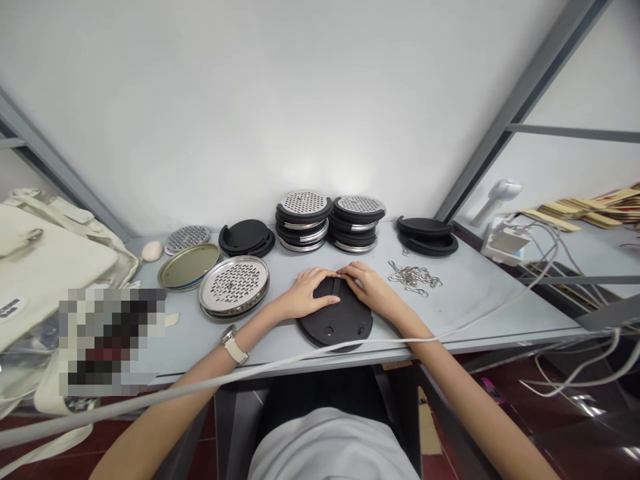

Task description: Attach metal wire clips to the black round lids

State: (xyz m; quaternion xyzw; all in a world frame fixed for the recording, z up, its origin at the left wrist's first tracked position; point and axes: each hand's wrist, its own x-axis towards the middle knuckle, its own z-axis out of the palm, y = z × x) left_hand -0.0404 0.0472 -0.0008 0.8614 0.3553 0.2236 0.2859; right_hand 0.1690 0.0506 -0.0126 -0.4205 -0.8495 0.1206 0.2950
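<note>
A round black plate (333,319) lies at the table's front edge, a small round hole and a small dark knob or slot on its near part. My left hand (311,293) grips its far left rim, thumb laid across the top face. On the far right rim, my right hand (366,283) has its fingers bent close to the left fingertips. Between the hands, a narrow raised strip (337,287) shows on the plate. What the fingertips press on at the far rim is too small to make out. Metal snap hooks (414,277) lie heaped right of my right hand.
Behind stand two stacks of perforated metal discs in black holders (304,217), (357,220). More black holders (427,235) sit at right, others (247,237) at left. A perforated disc (234,283) and a gold-coloured lid (189,265) lie left. A white cable (280,365) crosses in front.
</note>
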